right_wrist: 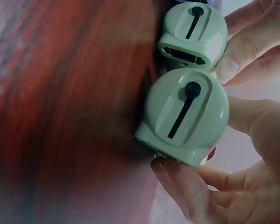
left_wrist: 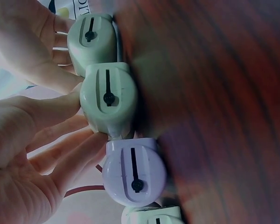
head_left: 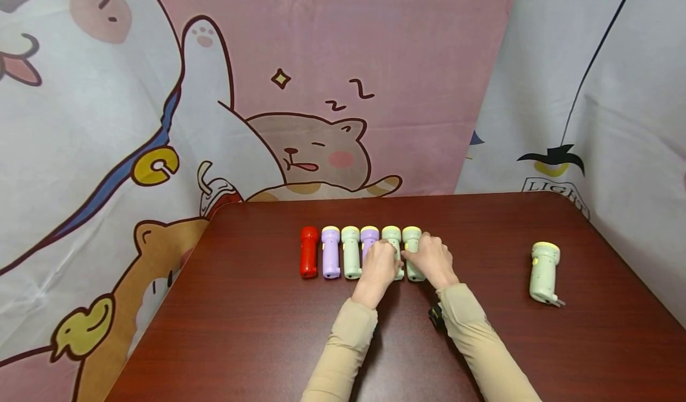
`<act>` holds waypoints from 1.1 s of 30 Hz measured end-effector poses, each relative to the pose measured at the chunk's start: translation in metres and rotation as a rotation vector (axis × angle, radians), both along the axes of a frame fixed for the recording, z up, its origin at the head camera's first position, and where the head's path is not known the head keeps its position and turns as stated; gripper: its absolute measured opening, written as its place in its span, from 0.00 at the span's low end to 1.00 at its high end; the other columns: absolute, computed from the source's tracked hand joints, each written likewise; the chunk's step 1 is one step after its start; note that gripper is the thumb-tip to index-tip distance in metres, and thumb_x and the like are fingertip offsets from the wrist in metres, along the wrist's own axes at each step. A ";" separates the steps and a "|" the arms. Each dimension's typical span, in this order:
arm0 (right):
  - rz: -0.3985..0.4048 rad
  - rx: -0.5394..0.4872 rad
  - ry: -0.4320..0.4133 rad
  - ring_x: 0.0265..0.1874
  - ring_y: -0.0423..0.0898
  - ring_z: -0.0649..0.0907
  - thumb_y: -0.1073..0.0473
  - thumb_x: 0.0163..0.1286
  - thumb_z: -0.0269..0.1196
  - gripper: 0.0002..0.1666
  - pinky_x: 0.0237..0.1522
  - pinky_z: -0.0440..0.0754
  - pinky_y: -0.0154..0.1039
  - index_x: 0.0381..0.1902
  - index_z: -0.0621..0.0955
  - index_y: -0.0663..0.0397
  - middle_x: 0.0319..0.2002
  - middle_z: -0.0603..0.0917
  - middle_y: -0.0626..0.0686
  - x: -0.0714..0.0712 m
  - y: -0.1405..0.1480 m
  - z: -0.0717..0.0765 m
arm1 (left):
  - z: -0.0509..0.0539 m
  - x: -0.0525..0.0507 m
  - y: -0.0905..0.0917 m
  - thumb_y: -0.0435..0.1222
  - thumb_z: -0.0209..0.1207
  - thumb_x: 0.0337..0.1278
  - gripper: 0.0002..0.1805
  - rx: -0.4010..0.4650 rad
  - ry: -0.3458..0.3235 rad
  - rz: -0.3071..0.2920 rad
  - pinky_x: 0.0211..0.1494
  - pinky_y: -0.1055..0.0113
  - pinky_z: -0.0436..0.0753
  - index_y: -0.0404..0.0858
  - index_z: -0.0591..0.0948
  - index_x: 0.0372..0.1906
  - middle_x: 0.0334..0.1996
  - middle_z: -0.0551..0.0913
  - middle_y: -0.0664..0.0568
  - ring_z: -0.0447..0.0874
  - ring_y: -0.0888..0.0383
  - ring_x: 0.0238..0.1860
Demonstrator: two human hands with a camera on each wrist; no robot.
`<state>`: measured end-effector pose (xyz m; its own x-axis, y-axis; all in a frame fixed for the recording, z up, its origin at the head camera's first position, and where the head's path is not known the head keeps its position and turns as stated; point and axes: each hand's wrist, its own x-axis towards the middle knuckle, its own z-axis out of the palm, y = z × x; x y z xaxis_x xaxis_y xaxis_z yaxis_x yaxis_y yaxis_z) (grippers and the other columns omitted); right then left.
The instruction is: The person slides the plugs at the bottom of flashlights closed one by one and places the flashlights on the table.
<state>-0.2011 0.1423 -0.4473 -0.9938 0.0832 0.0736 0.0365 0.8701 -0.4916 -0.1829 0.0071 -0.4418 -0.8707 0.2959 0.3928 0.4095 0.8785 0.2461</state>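
Several flashlights lie side by side in a row on the table. From the left they are a red flashlight [head_left: 308, 253], a purple flashlight [head_left: 330, 253], a green flashlight [head_left: 351, 253], a second purple flashlight [head_left: 369, 235] and two more green ones. My left hand [head_left: 378, 266] holds the fifth, a green flashlight [left_wrist: 108, 98], between thumb and fingers. Beside it, my right hand [head_left: 433, 261] grips the green flashlight [right_wrist: 189, 116] at the row's right end. Both hands partly cover these flashlights in the head view. Slotted flashlight ends show in the wrist views.
Apart on the right side of the brown table [head_left: 241, 330] lies another green flashlight [head_left: 545, 271], with metal plug prongs [head_left: 557, 302] sticking out at its near end. A cartoon-printed cloth [head_left: 418, 62] hangs behind the table.
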 end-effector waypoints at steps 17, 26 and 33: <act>-0.016 0.034 0.002 0.28 0.65 0.82 0.42 0.56 0.66 0.32 0.25 0.77 0.54 0.36 0.74 0.69 0.32 0.82 0.68 0.001 -0.002 0.000 | -0.001 0.000 -0.001 0.36 0.73 0.40 0.13 -0.002 0.015 -0.006 0.28 0.70 0.80 0.39 0.81 0.13 0.20 0.79 0.51 0.83 0.52 0.25; -0.028 0.040 0.017 0.29 0.66 0.82 0.43 0.59 0.64 0.30 0.26 0.77 0.55 0.36 0.74 0.69 0.33 0.81 0.68 0.002 0.000 0.003 | -0.003 0.000 -0.001 0.37 0.73 0.39 0.12 -0.009 0.048 -0.006 0.29 0.68 0.80 0.40 0.81 0.13 0.20 0.80 0.51 0.84 0.52 0.26; -0.032 0.023 0.058 0.28 0.68 0.82 0.47 0.60 0.63 0.25 0.25 0.77 0.56 0.34 0.73 0.67 0.33 0.81 0.70 0.005 0.004 0.010 | -0.003 0.001 -0.002 0.37 0.73 0.39 0.16 0.004 0.053 -0.010 0.28 0.68 0.80 0.40 0.78 0.11 0.20 0.79 0.50 0.83 0.52 0.26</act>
<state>-0.1965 0.1468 -0.4378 -0.9847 0.1121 0.1335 0.0359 0.8798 -0.4739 -0.1816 0.0053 -0.4448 -0.8460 0.3023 0.4392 0.4304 0.8734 0.2278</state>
